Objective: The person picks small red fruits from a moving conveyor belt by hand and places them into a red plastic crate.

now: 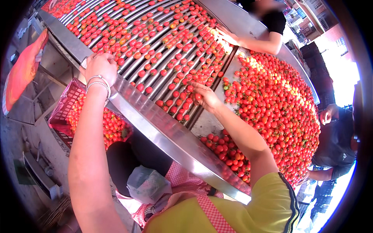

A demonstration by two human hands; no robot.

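Many red cherry tomatoes [163,72] lie spread over the metal roller conveyor [155,91]. My left hand [100,68], with bracelets at the wrist, is at the conveyor's near left rim. Its fingers are curled, and a small pale thing shows by the thumb; what they hold is hidden. Lower on the rollers, my right hand [206,98] has its fingers and thumb bent around a cherry tomato [197,97], with other tomatoes touching or close by. Below my left wrist stands a red plastic crate [64,101] holding tomatoes.
A large tomato heap [272,112] covers the metal table at the right. Across the conveyor, a person's hand [227,35] reaches over the tomatoes. Another person [336,132] stands at the far right. The raised metal rim [155,134] curves in front of me. A clear plastic bag [147,184] is at my lap.
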